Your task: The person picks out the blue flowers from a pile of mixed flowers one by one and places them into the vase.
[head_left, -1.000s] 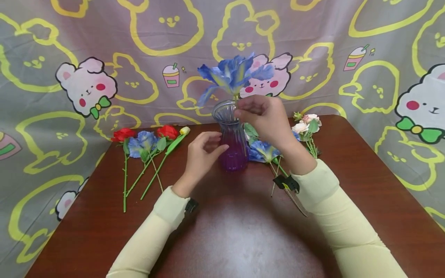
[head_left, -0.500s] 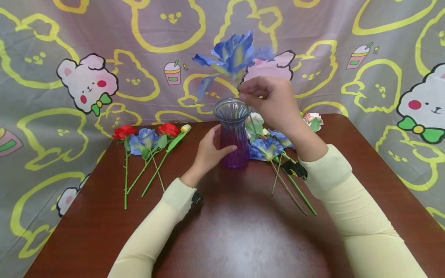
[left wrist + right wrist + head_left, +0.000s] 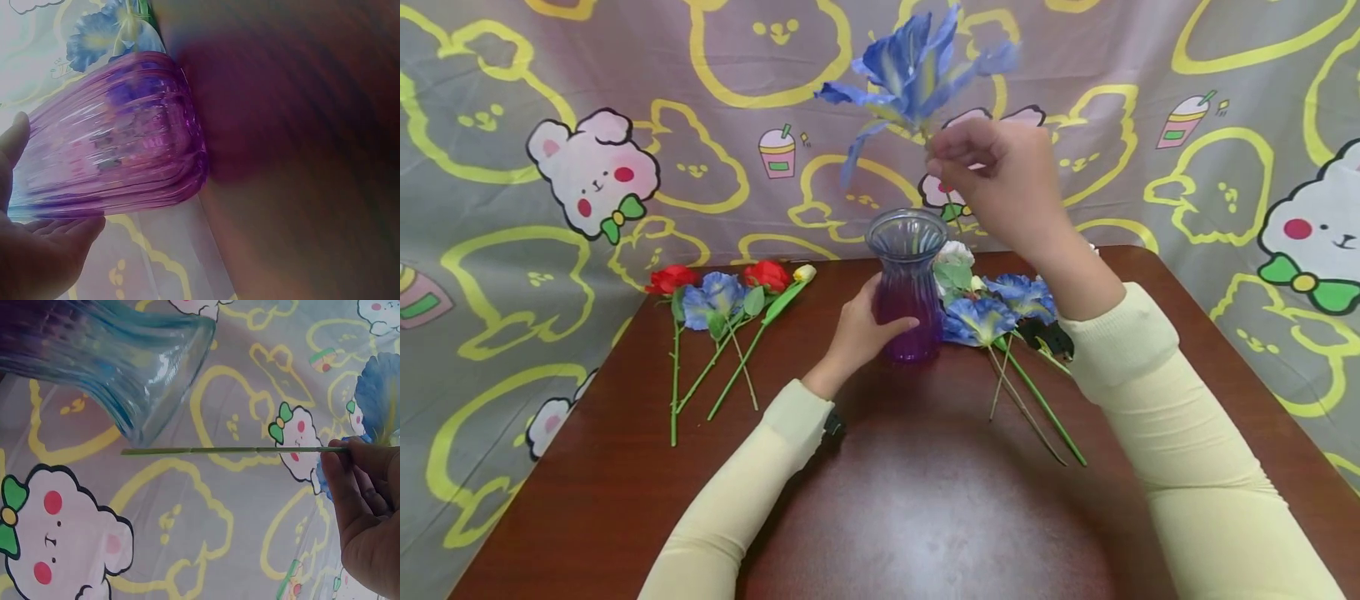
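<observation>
From my station I record, first, a grey-mauve backdrop cloth [image 3: 1097, 50] with yellow outlines and printed rabbits, hanging behind the vase. The dark brown wooden table [image 3: 940, 500] lies beneath the vase.

Left of the vase lie two red roses [image 3: 767, 277], one blue iris [image 3: 715, 298] and a pale tulip [image 3: 805, 273], stems toward the person. Right of it lie blue irises [image 3: 977, 321] and a white rose [image 3: 956, 252]; the right arm hides part of that group.

The glass vase [image 3: 913, 287] stands upright: fluted, flared at the mouth, smoky blue shading to purple. I see no stem inside. The left hand [image 3: 857, 333] is part closed around its side, thumb across the front. It sits further round than a second ago; I judge the vase steadied.

The raised iris [image 3: 902, 75] is above the vase, markedly higher than a second ago. Its petals are spread and ruffled, blue with yellowish streaks, one drooping. The right hand [image 3: 1000, 179] pinches it below the bloom, thumb against fingertips.

The slim green stem [image 3: 237, 450] tilts, its foot showing just right of the rim [image 3: 177, 381], outside the vase. I judge the flower free of the glass and carried wholly by the right hand.
</observation>
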Available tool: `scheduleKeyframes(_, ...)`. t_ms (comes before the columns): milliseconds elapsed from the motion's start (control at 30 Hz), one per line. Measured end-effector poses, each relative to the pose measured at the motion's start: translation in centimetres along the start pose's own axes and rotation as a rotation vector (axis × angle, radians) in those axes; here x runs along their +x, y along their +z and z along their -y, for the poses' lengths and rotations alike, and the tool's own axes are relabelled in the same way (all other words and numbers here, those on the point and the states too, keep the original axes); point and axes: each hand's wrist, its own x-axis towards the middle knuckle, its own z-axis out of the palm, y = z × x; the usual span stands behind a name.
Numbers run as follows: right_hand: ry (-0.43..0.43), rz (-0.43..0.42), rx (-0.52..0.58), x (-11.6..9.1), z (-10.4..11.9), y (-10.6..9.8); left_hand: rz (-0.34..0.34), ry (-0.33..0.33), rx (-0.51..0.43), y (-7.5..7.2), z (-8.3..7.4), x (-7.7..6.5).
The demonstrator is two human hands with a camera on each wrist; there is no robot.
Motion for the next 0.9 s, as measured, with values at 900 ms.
scheduleKeyframes(900, -0.093, -0.035, 0.095, 2.1, -1.5, 4.2, 0.021, -0.037, 0.036, -0.1, 0.1, 0.0)
